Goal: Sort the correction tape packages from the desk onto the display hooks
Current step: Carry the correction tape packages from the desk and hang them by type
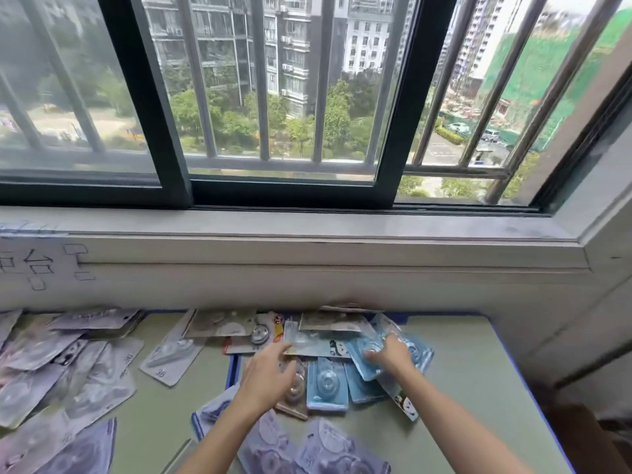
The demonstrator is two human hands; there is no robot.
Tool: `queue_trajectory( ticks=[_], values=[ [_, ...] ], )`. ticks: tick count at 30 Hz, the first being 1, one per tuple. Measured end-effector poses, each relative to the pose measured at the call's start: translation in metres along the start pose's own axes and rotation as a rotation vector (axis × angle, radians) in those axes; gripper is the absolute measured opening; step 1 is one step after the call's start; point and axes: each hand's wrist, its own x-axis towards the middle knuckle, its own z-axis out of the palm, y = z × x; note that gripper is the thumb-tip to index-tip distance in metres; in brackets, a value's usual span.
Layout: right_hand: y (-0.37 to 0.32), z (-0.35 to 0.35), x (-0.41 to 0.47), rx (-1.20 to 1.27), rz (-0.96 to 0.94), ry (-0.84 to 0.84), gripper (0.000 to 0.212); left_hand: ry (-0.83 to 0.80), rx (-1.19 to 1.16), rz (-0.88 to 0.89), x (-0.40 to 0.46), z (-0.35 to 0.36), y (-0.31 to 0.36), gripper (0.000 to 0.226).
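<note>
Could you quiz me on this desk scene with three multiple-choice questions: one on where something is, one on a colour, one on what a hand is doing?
1. Where does the pile of packages under the hands lie?
A. on the window sill
B. on the green desk, below the window
C. on display hooks

2. What colour is the package under the right hand?
A. blue
B. red
C. black

3. What is the left hand doing?
A. making a fist
B. reaching over the pile with fingers extended
C. resting on the window frame

Answers:
1 B: the packages lie on the desk beneath the window.
2 A: the right hand grips a blue package.
3 B: the left hand stretches out over the pile, fingers extended.
</note>
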Motion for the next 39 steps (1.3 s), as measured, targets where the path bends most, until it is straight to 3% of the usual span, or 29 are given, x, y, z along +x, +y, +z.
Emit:
queue_trajectory(
  ticks=[3,7,10,13,16,22,29,34,39],
  values=[
    [0.001,-0.016,-0.003,0.090,0.048,-0.085,0.075,-0.017,-0.013,0.012,0.008,0.002,0.007,0.046],
    [0.010,-0.051,-0.013,0.209,0.159,-0.089,0.042,-0.024,-0.003,0.039,0.014,0.007,0.021,0.045],
    [0.024,-0.075,-0.019,0.460,0.194,-0.016,0.020,-0.019,0.000,0.052,0.016,0.013,0.033,0.046],
    [0.023,-0.086,-0.032,0.733,0.094,0.029,0.012,-0.022,-0.044,0.070,0.017,0.019,0.049,0.045],
    [0.007,-0.082,-0.051,0.941,-0.043,-0.060,0.015,-0.027,-0.108,0.097,0.016,0.027,0.070,0.043],
    [-0.018,-0.048,-0.069,1.049,-0.217,-0.211,0.018,0.034,-0.443,0.025,0.008,0.033,0.106,0.025],
    [-0.011,-0.048,-0.067,0.725,-0.426,-0.360,0.027,0.182,-0.740,-0.074,0.006,0.032,0.099,0.021],
    [0.028,-0.055,-0.006,0.276,-0.360,-0.001,0.037,0.182,-0.787,-0.141,-0.004,0.022,0.071,0.022],
    [0.069,-0.047,0.060,0.088,-0.204,0.025,0.058,0.270,-0.789,-0.219,-0.019,0.010,0.041,0.021]
  ],
)
